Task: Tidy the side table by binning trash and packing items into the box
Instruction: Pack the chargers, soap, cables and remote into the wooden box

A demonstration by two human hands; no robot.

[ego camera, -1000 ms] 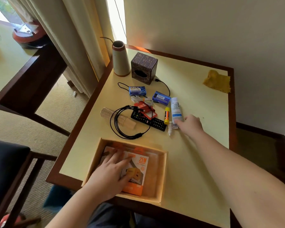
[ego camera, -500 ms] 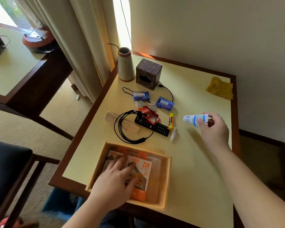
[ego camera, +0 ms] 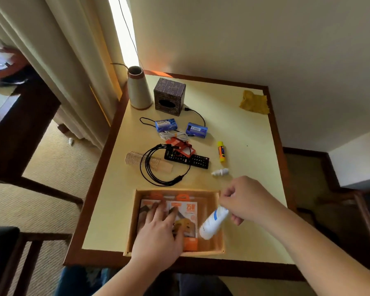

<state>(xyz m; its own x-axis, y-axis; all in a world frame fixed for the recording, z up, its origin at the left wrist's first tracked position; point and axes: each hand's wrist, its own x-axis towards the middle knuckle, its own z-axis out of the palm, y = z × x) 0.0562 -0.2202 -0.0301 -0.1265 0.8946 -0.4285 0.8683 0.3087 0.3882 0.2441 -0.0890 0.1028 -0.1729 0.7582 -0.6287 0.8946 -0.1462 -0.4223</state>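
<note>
A shallow wooden box (ego camera: 220, 244) sits at the near edge of the yellow side table (ego camera: 250, 146). My left hand (ego camera: 158, 238) presses flat on the orange charger packs (ego camera: 190, 212) lying in the box. My right hand (ego camera: 246, 199) grips a white and blue tube (ego camera: 213, 224), tilted down over the box's right side. Left on the table are a black remote (ego camera: 192, 160), a coiled black cable (ego camera: 158, 165), a yellow glue stick (ego camera: 221, 151), a small white bottle (ego camera: 220, 172), two blue packets (ego camera: 166, 124) (ego camera: 196, 130) and a comb (ego camera: 141, 161).
A cone-shaped spool (ego camera: 138, 90) and a dark tissue box (ego camera: 169, 96) stand at the table's far left. A yellow cloth (ego camera: 254, 102) lies at the far right corner. Curtains hang to the left, a wall runs behind, and a dark chair (ego camera: 0, 253) stands near left.
My right hand lifted the tube from beside the glue stick and carried it toward me, down over the box. My left hand stayed pressed on the packs.
</note>
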